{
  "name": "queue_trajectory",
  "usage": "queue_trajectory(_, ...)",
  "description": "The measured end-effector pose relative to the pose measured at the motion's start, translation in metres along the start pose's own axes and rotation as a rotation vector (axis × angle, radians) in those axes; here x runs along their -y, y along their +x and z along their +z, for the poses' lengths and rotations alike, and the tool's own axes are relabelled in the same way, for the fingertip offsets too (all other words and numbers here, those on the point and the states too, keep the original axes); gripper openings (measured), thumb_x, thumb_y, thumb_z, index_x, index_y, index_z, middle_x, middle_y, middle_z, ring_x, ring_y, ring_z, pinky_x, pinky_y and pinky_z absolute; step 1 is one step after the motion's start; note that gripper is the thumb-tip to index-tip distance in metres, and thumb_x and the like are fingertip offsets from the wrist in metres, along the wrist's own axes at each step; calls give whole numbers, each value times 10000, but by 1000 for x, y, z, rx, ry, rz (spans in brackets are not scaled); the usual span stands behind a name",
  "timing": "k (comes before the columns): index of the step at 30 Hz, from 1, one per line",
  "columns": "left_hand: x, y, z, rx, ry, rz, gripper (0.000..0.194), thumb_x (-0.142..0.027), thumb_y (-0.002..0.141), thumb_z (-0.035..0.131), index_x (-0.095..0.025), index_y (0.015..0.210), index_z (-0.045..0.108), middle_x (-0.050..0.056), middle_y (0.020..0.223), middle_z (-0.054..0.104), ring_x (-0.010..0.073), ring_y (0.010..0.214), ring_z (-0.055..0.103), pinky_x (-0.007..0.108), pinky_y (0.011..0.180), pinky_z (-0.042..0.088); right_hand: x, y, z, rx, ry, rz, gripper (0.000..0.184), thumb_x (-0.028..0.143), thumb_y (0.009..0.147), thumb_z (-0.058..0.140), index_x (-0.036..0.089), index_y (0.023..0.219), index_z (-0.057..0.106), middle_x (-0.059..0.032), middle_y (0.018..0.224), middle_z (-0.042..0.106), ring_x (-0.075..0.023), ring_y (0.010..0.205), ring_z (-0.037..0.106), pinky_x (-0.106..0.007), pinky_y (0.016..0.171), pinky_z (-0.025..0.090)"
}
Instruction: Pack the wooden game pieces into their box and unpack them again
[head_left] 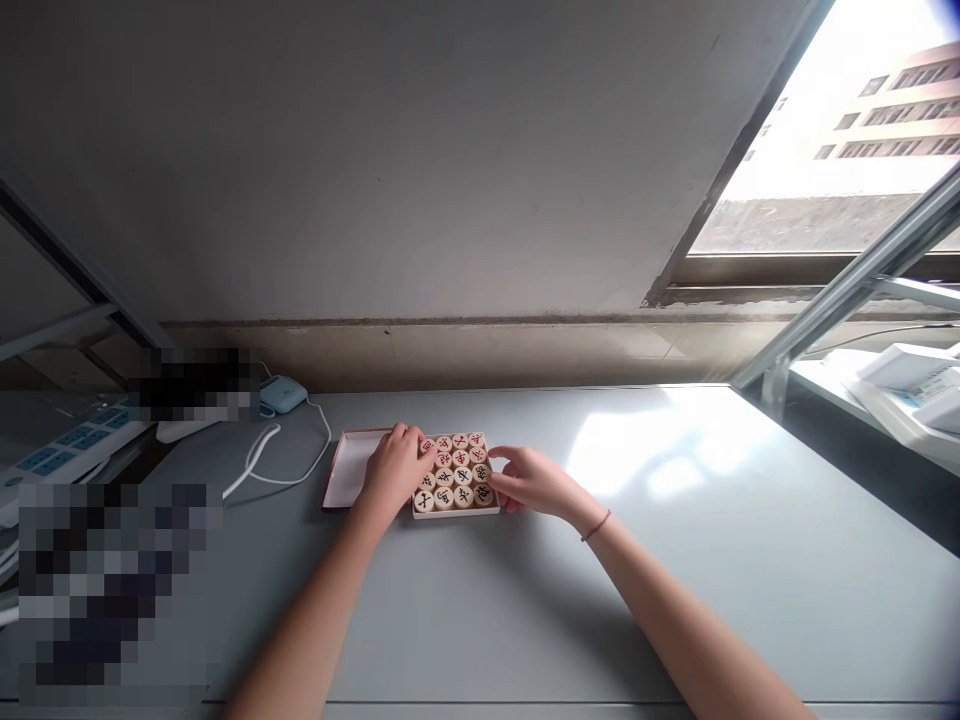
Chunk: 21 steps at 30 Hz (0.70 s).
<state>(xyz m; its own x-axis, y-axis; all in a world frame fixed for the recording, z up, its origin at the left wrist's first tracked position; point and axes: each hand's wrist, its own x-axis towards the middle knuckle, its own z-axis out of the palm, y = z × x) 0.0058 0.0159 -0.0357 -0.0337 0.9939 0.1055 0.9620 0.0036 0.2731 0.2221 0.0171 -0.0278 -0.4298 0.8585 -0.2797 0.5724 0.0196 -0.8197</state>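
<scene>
Between my hands on the desk lies a shallow white box (457, 515) packed with rows of round Chinese chess pieces (463, 476), red characters in the far rows and black in the near ones. My left hand (396, 465) is closed at the box's left side, its fingertips by the far-left piece and partly covering that column. On the opposite side, my right hand (529, 480) grips the box's right edge, thumb and forefinger at the rim and the other fingers curled below. The box lid (349, 470) lies left of the box, partly behind my left hand.
A blue device (283, 393) with a white cable (325, 440) sits at the back left. Beyond it are a white power strip (67, 445) and blurred-out items. A grey wall (420, 200) rises behind the desk (600, 600). White boxes (907, 380) stand at the far right.
</scene>
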Motion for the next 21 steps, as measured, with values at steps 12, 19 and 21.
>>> queue_trajectory(12,-14,-2,-15,-89,-524,195,114,-311,864,551,-212,808,543,6,858,631,149,776,614,258,739,476,-6,6,12,-547,-270,-526,456,349,849,572,246,1287,491,-98,1183,603,-161,731,632,-296,617,531)
queue_trajectory(19,-29,-12,-15,213,-971,160,232,-438,826,609,-226,901,552,-3,869,668,161,812,660,251,699,512,-2,5,23,-607,-307,-815,274,195,908,501,253,1164,578,-66,1074,640,-160,822,642,-299,729,558)
queue_trajectory(21,-18,-7,-16,166,-773,202,228,-416,834,603,-237,975,593,10,923,668,170,827,652,274,736,509,-9,11,17,-665,-325,-756,262,225,903,519,235,1152,599,-82,1086,635,-180,854,645,-326,770,555)
